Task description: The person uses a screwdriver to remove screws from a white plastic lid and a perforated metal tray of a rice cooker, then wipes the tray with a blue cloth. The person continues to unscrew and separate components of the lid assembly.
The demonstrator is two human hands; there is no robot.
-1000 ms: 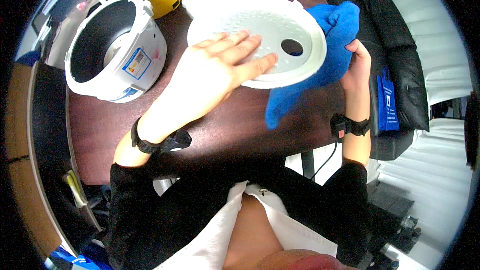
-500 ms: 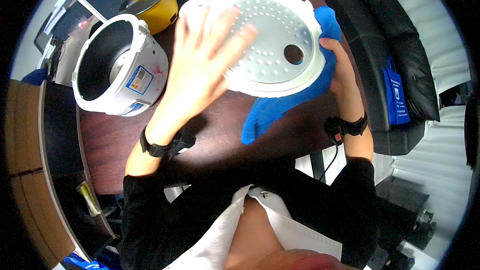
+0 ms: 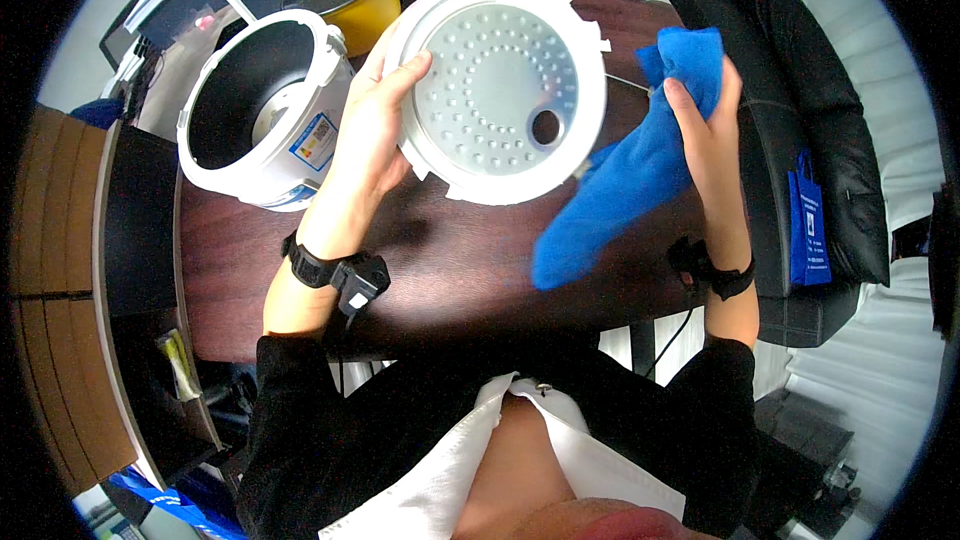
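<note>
My left hand grips the left rim of a round white rice cooker lid, thumb over the edge. The lid's dimpled metal inner face is turned up toward me, with a dark round hole near its lower right. A blue cloth hangs from my right hand, which is closed on it just right of the lid. The cloth's lower end dangles over the table. Left of my left hand stands the white rice cooker body, open at the top and tilted in the view, its inside dark.
A yellow pot with a black lid and yellow knob stands behind the cooker body. The dark reddish-brown table lies under everything. A black sofa with a blue bag is at the right, and a shelf unit at the left.
My left hand has gone from spread over the lid's face to gripping its left rim. The cloth in my right hand has come away from the lid's right edge.
</note>
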